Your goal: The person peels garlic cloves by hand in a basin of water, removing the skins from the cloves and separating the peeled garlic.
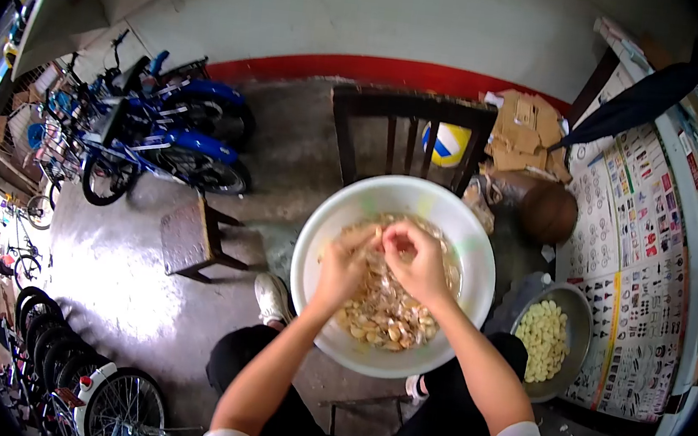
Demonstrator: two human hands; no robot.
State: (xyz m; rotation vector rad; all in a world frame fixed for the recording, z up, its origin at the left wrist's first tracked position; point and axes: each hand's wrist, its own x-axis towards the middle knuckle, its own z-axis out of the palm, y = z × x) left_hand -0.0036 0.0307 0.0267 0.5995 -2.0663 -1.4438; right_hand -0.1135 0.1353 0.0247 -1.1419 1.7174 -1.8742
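A wide white plastic basin (309, 326) sits in front of me, with unpeeled garlic cloves (381, 317) and loose papery skins in water. Over its middle my left hand (346, 262) and my right hand (416, 268) meet at the fingertips, both pinched closed. Between them shows a small pale bit that looks like a garlic clove (379, 232), mostly hidden by the fingers. To the right, a grey metal bowl (584, 315) contains many peeled garlic cloves (542, 340).
Behind the basin stands a dark wooden chair (404, 103), with a yellow, white and blue ball (449, 143) beyond its slats. A small stool (186, 243) and blue bikes (195, 146) are at left. Flattened cardboard (528, 130) and a printed sheet (628, 273) lie right.
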